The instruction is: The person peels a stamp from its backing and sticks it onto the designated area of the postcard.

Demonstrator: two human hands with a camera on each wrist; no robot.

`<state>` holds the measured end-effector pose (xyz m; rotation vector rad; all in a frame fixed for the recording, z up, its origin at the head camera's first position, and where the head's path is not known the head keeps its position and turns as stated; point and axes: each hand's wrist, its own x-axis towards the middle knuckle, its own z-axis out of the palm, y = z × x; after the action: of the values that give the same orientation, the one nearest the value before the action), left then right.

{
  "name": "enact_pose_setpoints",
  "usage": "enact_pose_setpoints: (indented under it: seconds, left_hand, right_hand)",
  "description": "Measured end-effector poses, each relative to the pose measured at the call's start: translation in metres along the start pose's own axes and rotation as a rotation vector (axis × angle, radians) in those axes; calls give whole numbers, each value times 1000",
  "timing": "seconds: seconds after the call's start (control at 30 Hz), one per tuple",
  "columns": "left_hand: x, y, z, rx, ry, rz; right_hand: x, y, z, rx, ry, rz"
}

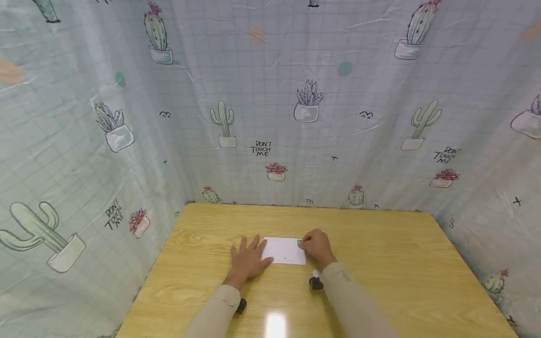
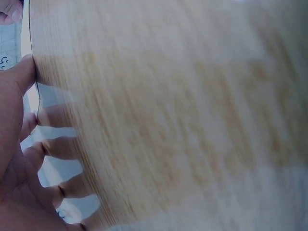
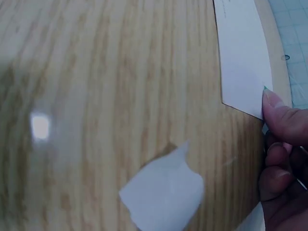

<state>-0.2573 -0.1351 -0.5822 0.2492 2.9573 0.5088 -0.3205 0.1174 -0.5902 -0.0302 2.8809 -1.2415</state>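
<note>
A white envelope with small print near its lower edge lies flat on the wooden table. At its upper right corner shows a small green stamp, largely covered by fingers. My right hand pinches the stamp there, thumb tip right at the envelope's corner; only a sliver of green shows past the thumb in the right wrist view. Fingers spread, my left hand rests on the table, its thumb and index finger at the envelope's left edge. In the left wrist view its fingers touch the tabletop.
A torn scrap of white paper lies on the table close by my right wrist. Dark camera pieces sit at both wrists. Behind and beside the table hangs a cactus-print curtain.
</note>
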Motion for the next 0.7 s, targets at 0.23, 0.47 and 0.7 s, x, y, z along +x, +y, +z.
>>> enact_pose_setpoints:
  seconds: [0.23, 0.47, 0.7]
  left_hand:
    - [0, -2, 1, -27, 20, 12]
    - [-2, -2, 2, -62, 54, 14]
    - [-4, -2, 6, -72, 72, 46]
  right_hand:
    - [-1, 9, -14, 16, 3, 59]
    - [-15, 7, -34, 43, 17, 43]
    - [-19, 4, -62, -18, 15, -92]
